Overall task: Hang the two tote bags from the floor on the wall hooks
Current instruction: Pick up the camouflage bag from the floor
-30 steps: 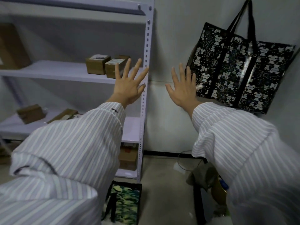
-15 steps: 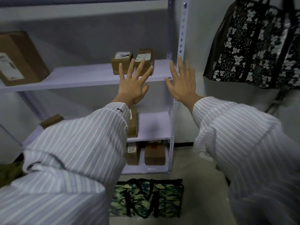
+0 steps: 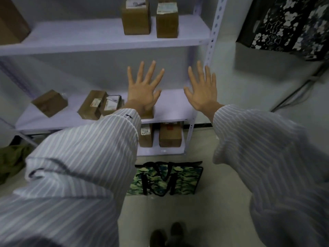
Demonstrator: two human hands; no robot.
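Both the left hand (image 3: 142, 90) and right hand (image 3: 203, 91) are spread empty; the camouflage tote bag (image 3: 165, 178) lies flat on the floor at six o'clock, unhung, while the patterned tote bag (image 3: 288, 27) hangs at two o'clock.

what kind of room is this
Probably a small storeroom or stockroom. A metal shelf rack holds labelled cardboard boxes, a camouflage tote bag lies on the bare floor, and a black patterned bag hangs against the plain wall.
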